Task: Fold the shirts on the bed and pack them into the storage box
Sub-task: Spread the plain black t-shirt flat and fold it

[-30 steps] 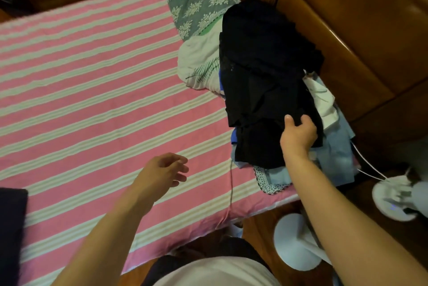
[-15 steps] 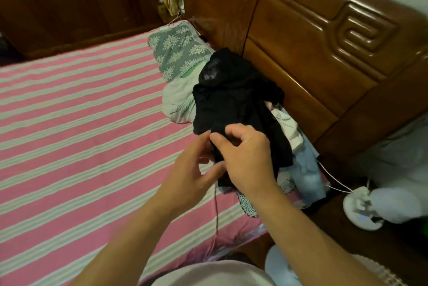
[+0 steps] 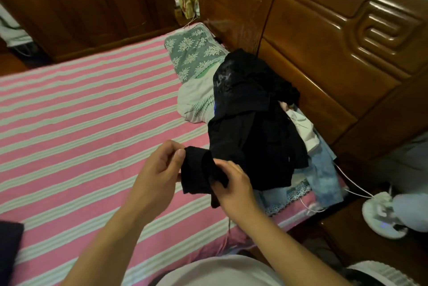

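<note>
Bed: pink sheet (image 3: 81, 123) with pale stripes is covering the mattress and filling the left and centre of the view.
Headboard: carved brown wood (image 3: 324, 58) is rising along the right side of the bed, with wooden panels (image 3: 81, 3) closing off the far side.
Pillow: grey cover with white flowers (image 3: 192, 51) is lying at the far end of the bed, just beside the headboard.
Clothes pile: heap of garments (image 3: 298, 128) is sitting against the headboard near the bed's right edge; pale blue and white pieces are showing under the dark ones.
Black shirt: dark garment (image 3: 252, 128) is lying on top of the pile, and one end of it (image 3: 199, 174) is stretching out toward the person.
Left hand: hand (image 3: 157, 174) is pinching the near end of the black shirt between thumb and fingers (image 3: 179, 158), above the striped sheet.
Right hand: hand (image 3: 234, 188) is gripping the same end from the other side, its fingers curling round a fold of the cloth; the two hands are close together.
White cable: thin cord (image 3: 354, 183) is running from the pile off the bed's right edge.
White fan: small device (image 3: 382, 216) is standing on a dark surface beside the bed at lower right.
Dark cloth: edge of another dark item (image 3: 9, 251) is showing at the lower left corner.
</note>
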Demonstrator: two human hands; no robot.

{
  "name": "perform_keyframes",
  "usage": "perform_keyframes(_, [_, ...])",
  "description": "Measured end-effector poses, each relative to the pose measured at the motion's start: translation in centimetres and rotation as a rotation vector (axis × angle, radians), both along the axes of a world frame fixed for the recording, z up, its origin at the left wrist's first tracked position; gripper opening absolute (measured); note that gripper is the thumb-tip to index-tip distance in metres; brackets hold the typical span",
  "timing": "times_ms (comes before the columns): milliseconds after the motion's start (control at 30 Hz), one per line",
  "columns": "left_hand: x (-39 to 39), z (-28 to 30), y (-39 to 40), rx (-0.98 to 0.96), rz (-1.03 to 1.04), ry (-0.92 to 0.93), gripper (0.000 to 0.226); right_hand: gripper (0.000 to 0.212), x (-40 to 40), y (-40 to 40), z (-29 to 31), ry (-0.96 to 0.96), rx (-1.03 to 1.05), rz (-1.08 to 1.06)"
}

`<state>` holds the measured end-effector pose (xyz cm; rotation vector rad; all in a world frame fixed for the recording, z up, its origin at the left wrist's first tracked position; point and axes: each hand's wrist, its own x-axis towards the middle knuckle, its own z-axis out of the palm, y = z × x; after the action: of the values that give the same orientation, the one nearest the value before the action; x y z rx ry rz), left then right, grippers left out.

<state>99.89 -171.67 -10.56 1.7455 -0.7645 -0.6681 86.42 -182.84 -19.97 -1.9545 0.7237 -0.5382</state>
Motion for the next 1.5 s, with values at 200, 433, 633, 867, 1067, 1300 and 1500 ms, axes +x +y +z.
perform_keyframes(200, [1.2,0.8,2.3,0.115,0.276,-0.115,0.023,0.020,1.6,-2.2,2.8,-0.006,-0.318,-0.103])
perform_keyframes(433, [4.7,7.4,4.3,0.322,0.049,-0.515,0.041,0.011,8.9,-5.0,11.6,-0.149,-0.645,0.023])
perform_keyframes(633, [14.4,14.3,10.4,0.217,0.234,-0.915,0.009,0.009,16.0,-4.2,18.0,-0.082,-0.779,0.252])
perform_keyframes(867, [20.8,19.0,16.8,0.170,0.400,-0.581,0.022,0.027,23.3,0.2,17.1,0.258,-0.728,0.205])
perform_keyframes(1067, [23.2,18.8,22.7,0.090,0.272,-0.206,0.027,0.031,28.7,2.9,19.3,-0.052,-0.203,-0.251])
perform_keyframes(1300, [27.7,15.6,32.1,0.415,0.249,-0.764,0.011,0.022,31.7,7.9,25.1,-0.363,-0.784,0.006])
perform_keyframes(1500, [24.3,-1.2,37.7,0.549,0.751,-0.584,0.031,0.019,25.8,10.2,11.2,-0.194,-1.184,0.371])
